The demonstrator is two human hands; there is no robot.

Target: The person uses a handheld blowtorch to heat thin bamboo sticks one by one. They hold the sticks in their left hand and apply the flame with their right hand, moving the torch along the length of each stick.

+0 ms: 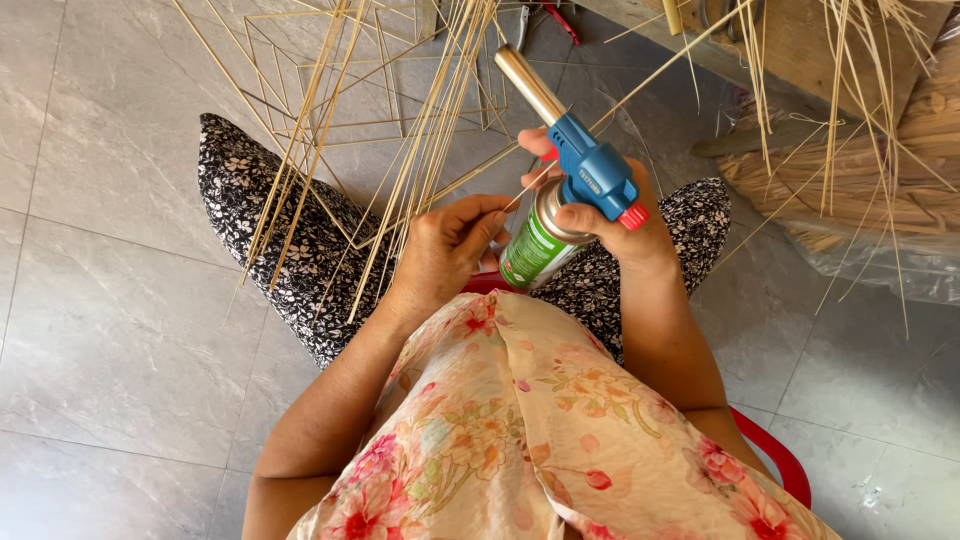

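My right hand grips a gas torch: a green and white canister with a blue head, a red knob and a brass nozzle pointing up and to the left. My left hand pinches a thin bamboo stick between thumb and fingers, just left of the canister. The stick runs up to the right, past the torch head. A frame of thin bamboo sticks rests over my left knee and the floor in front of me.
I sit on a red stool on a grey tiled floor. Bundles of bamboo strips lie at the right, partly on clear plastic. Red-handled pliers lie at the top.
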